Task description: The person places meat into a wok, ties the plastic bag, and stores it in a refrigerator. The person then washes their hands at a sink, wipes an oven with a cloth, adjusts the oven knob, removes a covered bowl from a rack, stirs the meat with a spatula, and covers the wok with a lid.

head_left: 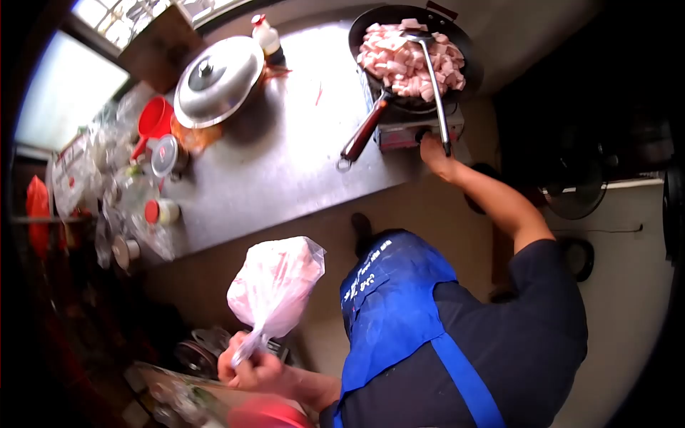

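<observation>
Raw-looking meat [396, 60] fills a wok [452, 34], upper right; left hand [251, 368] clutches a filled bag [275, 285], right hand [434, 155] at the stove [397, 138], grip unclear.

1 metal table [285, 157] with stove [399, 136], bottle [266, 37] and red-lidded jar [164, 212]

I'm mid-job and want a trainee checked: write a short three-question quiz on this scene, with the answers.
1. Which hand holds the plastic bag? A: left; B: right; C: neither.
2. True or false: the long-handled utensil rests with its head among the cut meat in the wok.
3. Fill the gap: the right hand is at the front of the ____.

Key: 1: A, left hand; 2: true; 3: stove.
</observation>
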Available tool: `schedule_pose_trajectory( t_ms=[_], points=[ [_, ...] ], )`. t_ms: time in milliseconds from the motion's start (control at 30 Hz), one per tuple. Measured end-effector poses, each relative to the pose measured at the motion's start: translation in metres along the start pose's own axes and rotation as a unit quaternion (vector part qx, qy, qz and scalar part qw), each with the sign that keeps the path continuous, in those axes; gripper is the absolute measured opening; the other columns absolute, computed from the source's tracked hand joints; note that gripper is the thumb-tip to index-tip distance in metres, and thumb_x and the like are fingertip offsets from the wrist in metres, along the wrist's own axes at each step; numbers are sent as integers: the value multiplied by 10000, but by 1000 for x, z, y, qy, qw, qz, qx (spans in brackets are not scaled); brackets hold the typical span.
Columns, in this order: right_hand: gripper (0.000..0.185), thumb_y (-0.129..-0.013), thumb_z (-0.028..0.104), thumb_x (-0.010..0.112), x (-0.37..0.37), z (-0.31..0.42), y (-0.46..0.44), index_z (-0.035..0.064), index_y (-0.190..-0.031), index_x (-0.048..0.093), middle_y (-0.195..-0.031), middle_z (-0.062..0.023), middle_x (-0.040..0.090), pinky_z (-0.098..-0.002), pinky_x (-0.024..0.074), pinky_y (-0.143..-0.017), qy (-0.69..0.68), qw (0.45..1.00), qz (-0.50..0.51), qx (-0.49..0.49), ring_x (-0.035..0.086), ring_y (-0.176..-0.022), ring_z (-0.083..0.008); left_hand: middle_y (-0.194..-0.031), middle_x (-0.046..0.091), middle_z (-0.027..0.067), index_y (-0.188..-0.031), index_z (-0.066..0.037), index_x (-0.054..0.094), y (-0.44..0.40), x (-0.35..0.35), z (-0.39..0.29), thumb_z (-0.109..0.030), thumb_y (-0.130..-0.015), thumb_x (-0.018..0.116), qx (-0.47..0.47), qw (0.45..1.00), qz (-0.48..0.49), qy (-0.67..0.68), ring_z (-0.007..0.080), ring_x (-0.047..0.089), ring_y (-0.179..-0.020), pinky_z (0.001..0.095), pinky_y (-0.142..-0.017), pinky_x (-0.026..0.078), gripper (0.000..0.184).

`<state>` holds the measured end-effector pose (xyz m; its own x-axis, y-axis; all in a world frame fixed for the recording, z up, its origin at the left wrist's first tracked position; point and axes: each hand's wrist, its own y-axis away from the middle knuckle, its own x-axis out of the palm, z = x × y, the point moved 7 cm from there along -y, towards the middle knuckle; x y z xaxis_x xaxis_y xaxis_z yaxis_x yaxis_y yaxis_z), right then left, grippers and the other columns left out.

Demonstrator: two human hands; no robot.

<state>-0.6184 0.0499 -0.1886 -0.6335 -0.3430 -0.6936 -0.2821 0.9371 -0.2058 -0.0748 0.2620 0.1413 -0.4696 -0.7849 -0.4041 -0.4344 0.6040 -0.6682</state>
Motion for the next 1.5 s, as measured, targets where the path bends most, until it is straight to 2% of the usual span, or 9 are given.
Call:
schedule_pose_trajectory(
  t_ms=[33,100,367,500,600,700,967,1033,1500],
  points=[
    [154,-736,200,609,12,8,5,81,-784,694,-746,-66,540,-366,421,-498,35,996,-73,-33,557,-746,-215,-653,531,33,-649,-4,548,22,-2,-6,38,-846,677,35,998,17,-47,119,570,-679,248,-592,488,239],
    [154,-774,189,593,-2,-3,0,69,-812,682,-767,-77,574,-359,463,-505,-12,997,-10,-75,582,-724,-217,-597,433,-22,-581,-58,428,81,-5,53,82,-817,611,-356,877,-2,323,76,445,-621,207,-563,362,329],
    [125,-857,133,574,-34,12,-11,48,-908,650,-768,-105,631,-328,561,-515,126,925,81,-350,678,-639,-208,-650,209,-73,-614,-116,200,268,-72,123,102,-689,445,-543,817,-72,179,56,198,-617,276,-562,132,337],
    [239,-962,175,529,-9,-2,-22,-33,-946,646,-816,-192,670,-382,582,-507,-47,976,128,-172,708,-624,-293,-653,213,-70,-625,-113,198,342,-105,142,97,-717,469,-569,806,-107,125,63,199,-611,283,-550,149,355],
    [425,-1060,291,409,18,-22,-9,-100,-1058,576,-813,-228,638,-454,591,-478,-523,713,346,314,689,-597,-342,-650,210,-66,-632,-113,199,373,-127,139,74,-803,537,-585,795,-127,94,64,213,-607,287,-542,162,422],
    [358,-1048,209,413,26,-15,-6,-61,-1241,548,-803,-220,611,-485,587,-460,-564,676,267,392,672,-581,-322,-630,239,-84,-607,-133,221,410,-132,142,83,-779,493,-590,791,-138,88,37,232,-571,264,-517,165,388],
    [292,-994,87,471,-12,-15,-17,-22,-1163,683,-849,-257,703,-397,601,-535,-376,810,422,155,736,-709,-320,-634,293,-70,-608,-108,285,423,-135,139,74,-849,538,-602,788,-123,49,43,287,-582,254,-514,216,395],
    [242,-973,126,527,11,-10,-28,-31,-1025,703,-855,-262,712,-366,600,-584,-164,967,187,-56,743,-733,-320,-635,300,-68,-609,-106,290,424,-130,138,73,-857,542,-608,785,-114,34,43,295,-585,253,-513,225,397],
    [186,-913,112,541,-34,24,-9,35,-831,690,-876,-158,695,-371,599,-656,235,846,102,-467,733,-768,-297,-640,237,-79,-619,-121,225,434,-113,134,42,-886,602,-605,781,-129,85,44,232,-588,280,-527,158,490]
  ],
)
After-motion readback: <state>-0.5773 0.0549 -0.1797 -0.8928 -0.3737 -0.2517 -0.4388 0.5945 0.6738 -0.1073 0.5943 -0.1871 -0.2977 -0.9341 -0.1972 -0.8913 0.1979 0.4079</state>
